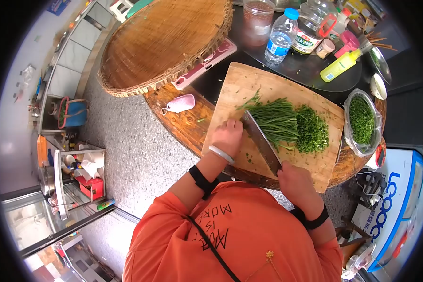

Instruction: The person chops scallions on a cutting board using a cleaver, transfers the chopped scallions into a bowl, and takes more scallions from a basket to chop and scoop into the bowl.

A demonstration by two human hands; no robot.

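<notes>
My right hand [295,179] is closed around the handle of a kitchen knife [263,144], whose broad blade slants across the wooden cutting board [222,114]. My left hand [228,137] rests on the board beside the far end of the blade, its fingers curled; whatever they grip, if anything, is hidden. Against the other side of the blade lies a bundle of long green chives [273,120]. Next to the bundle sits a heap of finely chopped chives [312,130]. Small green bits are scattered over the board.
A plastic-lined bowl of chopped greens [362,120] stands right of the board. Behind are a water bottle [281,37], a yellow-green bottle [340,66] and jars on a dark tray [310,80]. A large woven basket [164,44] and a pink case [180,103] are left.
</notes>
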